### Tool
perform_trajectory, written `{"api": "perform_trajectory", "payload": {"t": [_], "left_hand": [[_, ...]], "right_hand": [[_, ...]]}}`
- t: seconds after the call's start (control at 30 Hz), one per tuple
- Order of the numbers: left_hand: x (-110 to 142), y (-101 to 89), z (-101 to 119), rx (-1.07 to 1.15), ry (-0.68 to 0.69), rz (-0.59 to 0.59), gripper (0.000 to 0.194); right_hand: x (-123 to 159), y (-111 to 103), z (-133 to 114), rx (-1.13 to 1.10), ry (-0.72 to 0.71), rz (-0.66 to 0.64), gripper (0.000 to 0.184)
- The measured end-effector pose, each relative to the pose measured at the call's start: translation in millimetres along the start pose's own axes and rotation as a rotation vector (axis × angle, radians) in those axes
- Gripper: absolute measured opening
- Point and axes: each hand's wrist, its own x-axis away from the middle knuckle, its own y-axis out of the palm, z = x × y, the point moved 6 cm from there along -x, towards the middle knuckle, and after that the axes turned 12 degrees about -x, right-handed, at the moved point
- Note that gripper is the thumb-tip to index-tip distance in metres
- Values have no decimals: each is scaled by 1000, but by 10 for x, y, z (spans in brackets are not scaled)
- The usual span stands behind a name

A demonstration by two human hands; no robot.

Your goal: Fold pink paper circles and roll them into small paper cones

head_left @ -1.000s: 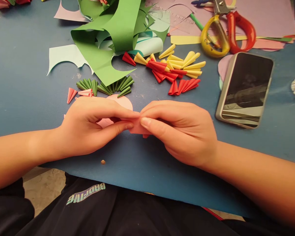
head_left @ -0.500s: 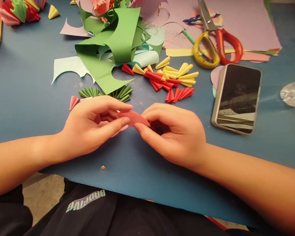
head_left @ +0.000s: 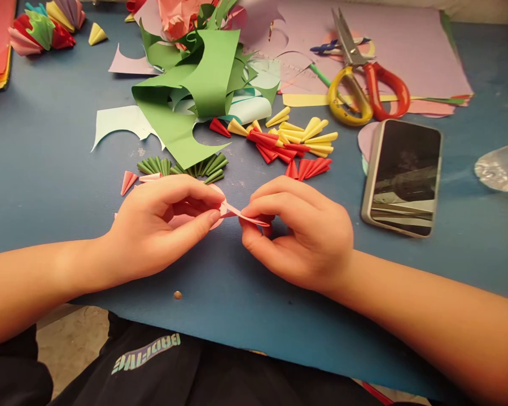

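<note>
Between my two hands is a piece of pink paper (head_left: pixel 237 212), folded and seen nearly edge-on. My left hand (head_left: pixel 163 225) pinches its left end between thumb and fingers. At its right end my right hand (head_left: pixel 296 228) grips it with thumb and fingertips. More pink paper (head_left: pixel 181 220) shows partly under my left hand, mostly hidden. Just beyond that hand lie small rolled green paper cones (head_left: pixel 205 166) and a pink cone (head_left: pixel 128 182). Past my right hand are red paper cones (head_left: pixel 309 168) and yellow paper cones (head_left: pixel 317 129).
Green paper offcuts (head_left: pixel 215 73) heap at the back middle. Scissors (head_left: pixel 355 62) with yellow and red handles rest on purple sheets (head_left: pixel 415 45). A phone (head_left: pixel 406 175) lies at right, near a clear plastic object (head_left: pixel 503 167). Coloured cone clusters (head_left: pixel 42 31) sit at far left.
The pink paper has turned from showing its broad face to nearly edge-on, its right end now pinched in my right fingers. The view has shifted slightly; the other items look unmoved.
</note>
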Motion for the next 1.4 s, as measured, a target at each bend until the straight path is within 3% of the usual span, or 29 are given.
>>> {"api": "perform_trajectory", "payload": {"t": [0.23,0.37,0.53,0.83,0.9,1.1,1.23,1.3,1.4], "left_hand": [[17,9,56,78,130,-60,30],[5,-2,123,-83,284,-60,21],[1,-44,103,-127,209,16,14],[-5,-32,78,-124,163,12,5],[-5,-17,83,-120,169,-6,7],[12,30,5,114,28,-1,22],[9,141,27,155,110,-170,40],[-2,145,18,110,119,-185,35],[-24,101,-27,96,23,-128,16]], "right_hand": [[4,-13,-12,-11,-47,-49,26],[8,5,-1,-43,-44,-67,21],[6,9,69,-130,82,-29,10],[52,36,189,-409,379,90,4],[77,35,220,-456,442,136,10],[81,73,237,-647,513,103,25],[61,101,237,-661,548,18,23],[48,97,237,-645,545,19,25],[30,95,238,-624,539,43,29]]}}
